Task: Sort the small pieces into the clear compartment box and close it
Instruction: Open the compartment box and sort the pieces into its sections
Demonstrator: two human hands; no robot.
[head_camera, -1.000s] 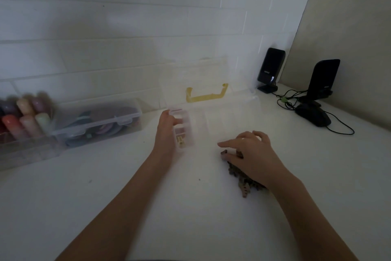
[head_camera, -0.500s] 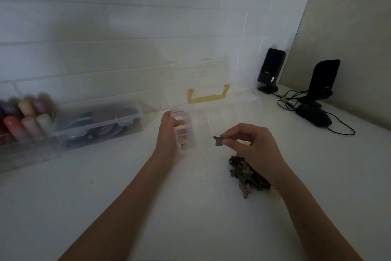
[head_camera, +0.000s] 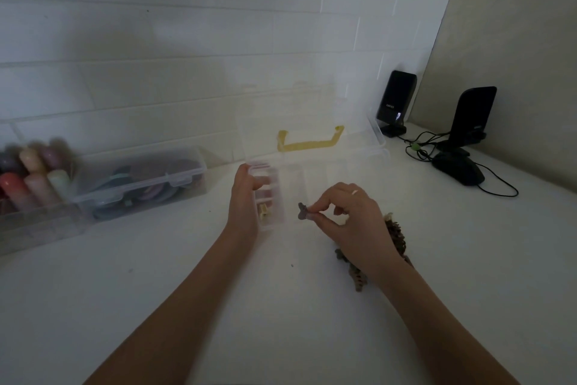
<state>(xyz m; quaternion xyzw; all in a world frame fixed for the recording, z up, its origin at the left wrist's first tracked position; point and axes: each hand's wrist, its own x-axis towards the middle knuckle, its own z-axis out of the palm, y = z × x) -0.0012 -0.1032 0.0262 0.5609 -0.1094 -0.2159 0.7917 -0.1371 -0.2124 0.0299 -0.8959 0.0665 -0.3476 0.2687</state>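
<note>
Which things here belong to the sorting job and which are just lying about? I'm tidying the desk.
Job: clear compartment box, open; small dark piece pinched in the right hand; pile of pieces; left hand on the box.

Lying about: closed storage box, coloured bottles, two black speakers, mouse.

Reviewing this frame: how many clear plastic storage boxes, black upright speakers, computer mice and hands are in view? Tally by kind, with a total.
Clear plastic boxes: 3 (open compartment box, closed latched box, box of coloured bottles)
Black speakers: 2 ()
Mouse: 1
Hands: 2 (left hand, right hand)
Total: 8
</note>
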